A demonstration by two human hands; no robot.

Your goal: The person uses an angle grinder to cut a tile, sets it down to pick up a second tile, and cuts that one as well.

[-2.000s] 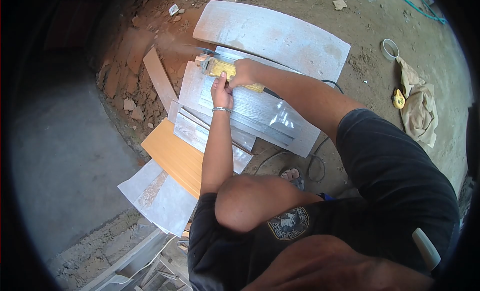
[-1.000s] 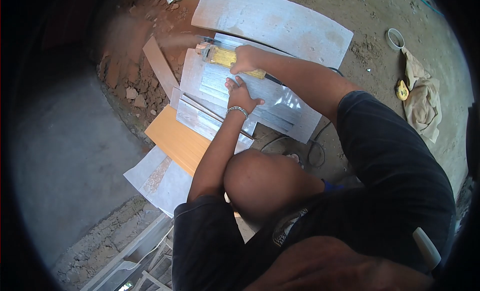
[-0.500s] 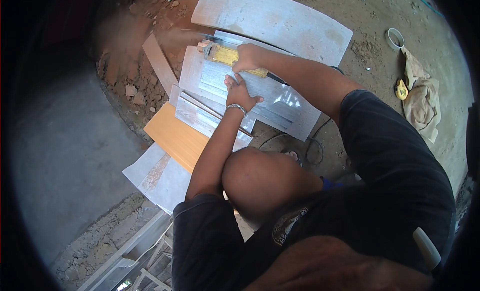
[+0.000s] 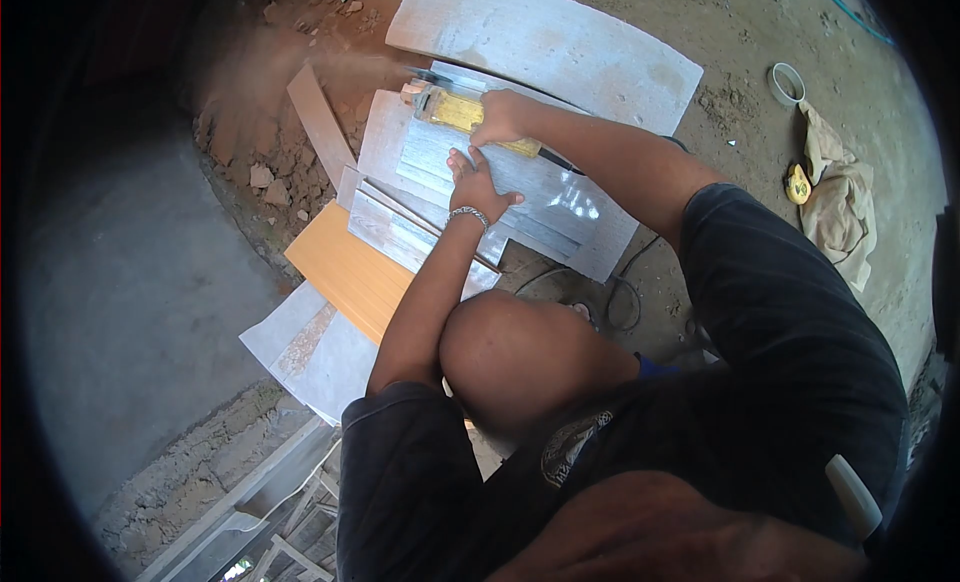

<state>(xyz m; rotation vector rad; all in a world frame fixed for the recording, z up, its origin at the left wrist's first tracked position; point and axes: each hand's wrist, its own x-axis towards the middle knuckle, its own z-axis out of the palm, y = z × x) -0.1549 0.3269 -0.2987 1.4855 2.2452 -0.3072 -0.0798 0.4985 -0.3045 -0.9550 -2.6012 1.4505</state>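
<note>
My right hand [image 4: 503, 118] is wrapped round the back of a yellow angle grinder [image 4: 452, 110]. The grinder lies over a grey wood-patterned tile [image 4: 425, 154], its disc end toward the far left edge, where a haze of dust [image 4: 290, 57] blows away. The disc itself is mostly hidden or blurred. My left hand [image 4: 478, 189], with a chain bracelet at the wrist, rests on the tile just below the grinder, fingers spread and thumb out. Beneath this tile lies a larger pale sheet [image 4: 612, 240].
Another pale slab [image 4: 560, 42] lies beyond. Orange-brown planks [image 4: 350, 267] and narrow tile strips [image 4: 395, 232] sit to the left, beside broken rubble [image 4: 270, 177]. A cable [image 4: 625, 302] loops near my knee. At right are a white ring [image 4: 787, 82], a yellow tape measure [image 4: 797, 185] and cloth [image 4: 840, 217].
The grinder and my right hand have shifted slightly to the right along the tile. My left hand stays nearly in place. Dust still streams off to the left.
</note>
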